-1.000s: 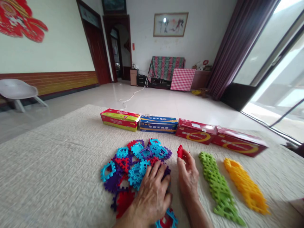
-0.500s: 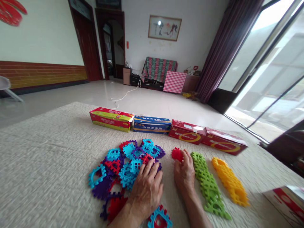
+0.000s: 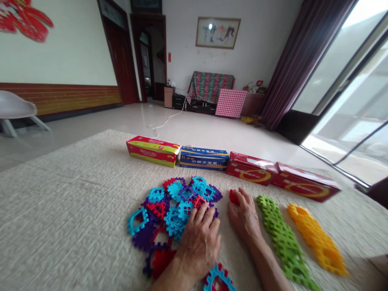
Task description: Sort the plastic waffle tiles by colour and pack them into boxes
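Note:
My left hand (image 3: 201,236) lies over the right side of a pile of notched plastic building pieces, its fingers spread and their tips touching the pile. Cyan pieces (image 3: 174,220), purple pieces (image 3: 144,236) and red pieces (image 3: 163,260) overlap there. To the right, my right hand (image 3: 246,214) has its fingers closed over a red building piece (image 3: 233,197) on the mat; the hand hides most of it. Beside that hand lies a row of green pieces (image 3: 281,236), and farther right a row of yellow pieces (image 3: 317,238). A cyan-and-red stack (image 3: 218,279) sits near the bottom edge.
Beyond the pieces stand a red-and-yellow box (image 3: 153,152), a blue box (image 3: 204,158) and two dark red boxes, one left (image 3: 251,169) and one right (image 3: 306,182). All rest on a beige textured mat (image 3: 85,210). A white chair (image 3: 16,107) stands far left.
The view has turned slightly left, so everything sits farther right. My right hand now covers more of the red piece. My left hand stays on the pile.

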A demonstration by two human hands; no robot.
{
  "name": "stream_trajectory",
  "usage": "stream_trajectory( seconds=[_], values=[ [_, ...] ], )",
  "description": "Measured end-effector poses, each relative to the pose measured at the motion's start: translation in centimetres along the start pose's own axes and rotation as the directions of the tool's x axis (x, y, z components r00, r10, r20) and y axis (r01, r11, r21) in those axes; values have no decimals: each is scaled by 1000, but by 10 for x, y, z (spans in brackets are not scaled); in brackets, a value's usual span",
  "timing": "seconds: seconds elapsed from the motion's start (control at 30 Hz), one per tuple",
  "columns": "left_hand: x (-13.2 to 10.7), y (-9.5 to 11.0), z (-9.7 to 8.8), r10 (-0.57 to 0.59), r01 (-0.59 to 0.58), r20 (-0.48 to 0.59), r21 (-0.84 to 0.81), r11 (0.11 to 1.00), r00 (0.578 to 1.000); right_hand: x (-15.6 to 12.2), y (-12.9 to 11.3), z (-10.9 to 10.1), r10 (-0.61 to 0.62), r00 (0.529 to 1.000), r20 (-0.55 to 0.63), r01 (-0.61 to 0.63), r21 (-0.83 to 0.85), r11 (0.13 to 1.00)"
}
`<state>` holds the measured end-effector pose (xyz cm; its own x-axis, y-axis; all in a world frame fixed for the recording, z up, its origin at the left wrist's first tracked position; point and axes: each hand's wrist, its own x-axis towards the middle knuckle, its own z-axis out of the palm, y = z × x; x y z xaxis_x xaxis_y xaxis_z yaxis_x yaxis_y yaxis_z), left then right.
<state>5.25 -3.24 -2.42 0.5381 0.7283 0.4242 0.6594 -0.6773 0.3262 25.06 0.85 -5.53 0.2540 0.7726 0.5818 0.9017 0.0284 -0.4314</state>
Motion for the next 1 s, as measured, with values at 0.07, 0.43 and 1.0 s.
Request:
stream_trajectory(
  seconds=[0.07,0.43,1.0],
  values=[
    [1,0,-1,-4,4,2,13,1000,1000,0,-1,1,-21,1000,16,21,-7,1000],
    [9,3,-17,-29,30,-108,4,1000,994,1,-28,-7,-145,988,-45,150,111,982],
    [58,-152,-54,-547,546,-1,-58,835,837,-7,-68,-9,-468,841,272,354,377,856]
  ],
)
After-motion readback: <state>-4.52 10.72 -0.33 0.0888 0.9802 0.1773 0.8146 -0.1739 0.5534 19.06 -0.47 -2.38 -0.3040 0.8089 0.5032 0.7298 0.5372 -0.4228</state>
